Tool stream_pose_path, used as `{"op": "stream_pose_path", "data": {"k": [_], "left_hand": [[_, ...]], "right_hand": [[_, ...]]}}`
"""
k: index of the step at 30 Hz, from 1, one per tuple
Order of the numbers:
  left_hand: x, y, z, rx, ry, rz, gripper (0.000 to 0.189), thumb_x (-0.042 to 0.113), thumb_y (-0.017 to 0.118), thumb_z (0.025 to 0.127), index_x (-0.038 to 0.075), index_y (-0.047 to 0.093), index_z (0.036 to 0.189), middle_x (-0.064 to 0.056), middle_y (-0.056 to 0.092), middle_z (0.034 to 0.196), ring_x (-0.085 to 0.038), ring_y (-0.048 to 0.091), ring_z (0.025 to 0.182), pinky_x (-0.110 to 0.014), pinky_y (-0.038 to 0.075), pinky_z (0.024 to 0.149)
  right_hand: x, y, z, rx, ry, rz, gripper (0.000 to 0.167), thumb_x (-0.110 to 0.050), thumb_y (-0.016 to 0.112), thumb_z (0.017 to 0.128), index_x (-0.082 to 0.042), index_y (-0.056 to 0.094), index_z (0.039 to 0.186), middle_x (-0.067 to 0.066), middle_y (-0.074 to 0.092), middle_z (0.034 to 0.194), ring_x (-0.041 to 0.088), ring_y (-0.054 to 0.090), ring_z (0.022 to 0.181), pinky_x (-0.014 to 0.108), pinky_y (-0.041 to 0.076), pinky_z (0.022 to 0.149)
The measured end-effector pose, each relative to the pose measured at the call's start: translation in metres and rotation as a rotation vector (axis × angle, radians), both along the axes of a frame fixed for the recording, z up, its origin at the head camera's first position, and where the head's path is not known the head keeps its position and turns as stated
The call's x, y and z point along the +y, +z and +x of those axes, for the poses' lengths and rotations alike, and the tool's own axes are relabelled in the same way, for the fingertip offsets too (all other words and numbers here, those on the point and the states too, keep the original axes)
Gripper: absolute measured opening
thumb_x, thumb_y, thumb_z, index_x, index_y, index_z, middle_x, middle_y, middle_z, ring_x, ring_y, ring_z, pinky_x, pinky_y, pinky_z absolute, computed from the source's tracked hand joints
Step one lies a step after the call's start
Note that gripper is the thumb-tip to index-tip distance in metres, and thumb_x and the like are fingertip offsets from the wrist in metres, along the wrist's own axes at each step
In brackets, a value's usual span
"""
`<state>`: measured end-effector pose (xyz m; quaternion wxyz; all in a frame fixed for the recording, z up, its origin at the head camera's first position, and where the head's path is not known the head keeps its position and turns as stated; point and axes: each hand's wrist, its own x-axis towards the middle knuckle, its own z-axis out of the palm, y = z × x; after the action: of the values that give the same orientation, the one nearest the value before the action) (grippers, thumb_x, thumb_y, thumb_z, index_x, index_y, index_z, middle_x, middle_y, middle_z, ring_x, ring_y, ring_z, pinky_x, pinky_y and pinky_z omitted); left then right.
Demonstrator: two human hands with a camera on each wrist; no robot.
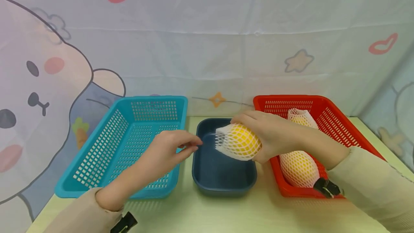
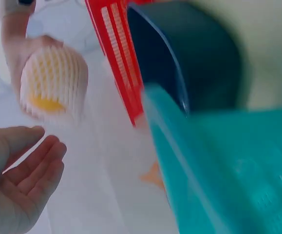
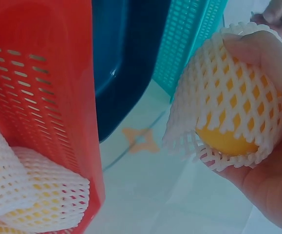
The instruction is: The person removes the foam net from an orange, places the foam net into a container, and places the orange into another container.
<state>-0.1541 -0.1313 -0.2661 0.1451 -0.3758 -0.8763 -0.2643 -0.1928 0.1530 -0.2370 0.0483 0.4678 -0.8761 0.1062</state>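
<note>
My right hand [image 1: 258,132] grips a yellow round fruit [image 1: 243,140] wrapped in a white foam net, held over the dark blue bin [image 1: 223,175]. In the right wrist view the thumb lies across the net [image 3: 228,92], and yellow skin shows through its open end. My left hand [image 1: 174,145] hovers between the teal basket and the bin, fingers loosely bent with nothing between them. The left wrist view has its fingertips [image 2: 53,146] apart from the netted fruit [image 2: 53,83].
A teal basket [image 1: 63,186] stands on the left. On the right, a red basket [image 1: 284,191] holds several netted yellow fruits [image 1: 299,168]. All stand on a pale green table [image 1: 181,215] before a printed cloth [image 1: 207,53].
</note>
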Motion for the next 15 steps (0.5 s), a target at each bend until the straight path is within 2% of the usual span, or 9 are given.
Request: {"op": "stream_pose_path", "data": {"k": [5,9,12,15], "left_hand": [[0.033,-0.003,-0.006,0.068,-0.057,0.063,0.017,0.0,0.065,0.084,0.007,0.07,0.099,-0.001,0.068,0.092,-0.011,0.062,0.081,-0.021,0.05,0.07],[0.046,-0.007,-0.008,0.104,-0.038,0.137,0.024,0.0,0.069,0.081,0.004,0.068,0.104,-0.004,0.067,0.097,-0.015,0.063,0.084,-0.024,0.052,0.073],[0.052,-0.008,-0.008,0.085,-0.02,0.178,0.036,-0.002,0.071,0.078,0.003,0.064,0.113,-0.007,0.065,0.105,-0.017,0.064,0.089,-0.026,0.052,0.075],[0.056,-0.007,-0.007,0.003,-0.009,0.194,0.048,-0.002,0.072,0.077,0.003,0.058,0.123,-0.008,0.061,0.114,-0.019,0.063,0.095,-0.026,0.052,0.076]], "right_hand": [[-0.003,0.001,0.0,-0.008,0.019,-0.009,0.076,-0.021,0.08,0.06,-0.01,0.044,0.125,-0.001,0.052,0.112,0.013,0.05,0.092,0.029,0.048,0.074],[-0.004,0.001,-0.001,0.0,0.027,-0.01,0.076,-0.022,0.081,0.06,-0.01,0.044,0.125,0.0,0.052,0.112,0.013,0.05,0.093,0.03,0.048,0.075],[-0.004,0.0,-0.002,-0.001,0.028,-0.011,0.077,-0.022,0.081,0.059,-0.01,0.044,0.126,0.0,0.052,0.113,0.014,0.051,0.094,0.03,0.049,0.075],[-0.003,0.0,-0.002,-0.013,0.021,-0.007,0.078,-0.022,0.081,0.059,-0.009,0.043,0.126,0.0,0.052,0.114,0.014,0.051,0.094,0.03,0.049,0.075]]}}
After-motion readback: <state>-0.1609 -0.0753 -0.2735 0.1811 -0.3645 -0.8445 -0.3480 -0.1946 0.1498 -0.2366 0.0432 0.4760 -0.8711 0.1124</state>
